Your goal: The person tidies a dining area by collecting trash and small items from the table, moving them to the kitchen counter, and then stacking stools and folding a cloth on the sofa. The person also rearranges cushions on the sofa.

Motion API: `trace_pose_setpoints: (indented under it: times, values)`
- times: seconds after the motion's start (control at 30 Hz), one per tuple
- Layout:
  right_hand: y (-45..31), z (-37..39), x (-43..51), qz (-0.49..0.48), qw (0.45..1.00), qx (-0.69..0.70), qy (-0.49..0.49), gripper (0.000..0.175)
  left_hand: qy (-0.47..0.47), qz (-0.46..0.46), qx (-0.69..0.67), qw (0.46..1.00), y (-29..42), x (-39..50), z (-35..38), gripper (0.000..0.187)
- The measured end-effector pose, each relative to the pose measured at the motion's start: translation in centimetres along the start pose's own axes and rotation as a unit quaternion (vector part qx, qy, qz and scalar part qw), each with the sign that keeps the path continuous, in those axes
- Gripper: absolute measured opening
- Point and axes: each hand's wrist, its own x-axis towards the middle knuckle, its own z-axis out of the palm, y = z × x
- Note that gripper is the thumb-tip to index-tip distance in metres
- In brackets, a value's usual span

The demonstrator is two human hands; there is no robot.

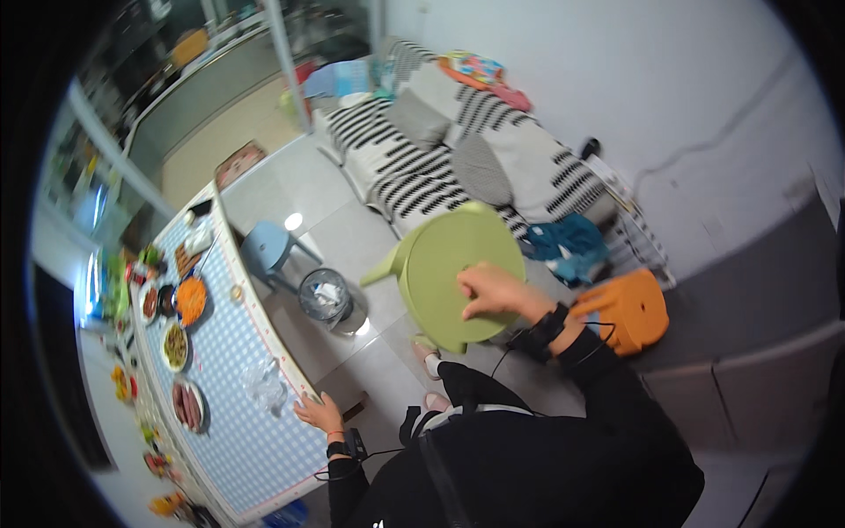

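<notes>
A light green plastic stool (436,264) is lifted off the floor in front of me, its round seat facing up towards the camera. My right hand (492,290) is closed at the middle of that seat, with the fingertips hidden. On the near edge of the table (305,389), covered by a blue and white checked cloth, rests my left hand (320,412), its fingers spread and nothing held. A crumpled clear plastic bag (265,386) lies just beyond it. Plates of sausages (188,406), a green dish (175,346) and shredded orange food (191,300) stand along the table's far side.
A blue stool (267,247) and a lined waste bin (325,295) stand beside the table. Ahead is a sofa (422,168) with a striped cover and cushions. To the right are an orange stool (637,310) and teal clothing (568,244). A cable hangs near my right arm.
</notes>
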Motion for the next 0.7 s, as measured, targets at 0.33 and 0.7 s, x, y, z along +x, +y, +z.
trace_pose_setpoints:
  times: [0.33,0.7]
  values:
    - [-2.6,-23.2,-23.1,0.222,0.944,-0.012,0.244,0.038,-0.243,0.085,-0.085,0.963,6.7,-5.3,2.4,0.031]
    - [6.1,-27.9,-40.1,0.398,0.846,-0.062,0.348,0.039,-0.293,0.135,-0.047,0.945,15.3,-11.3,6.7,0.033]
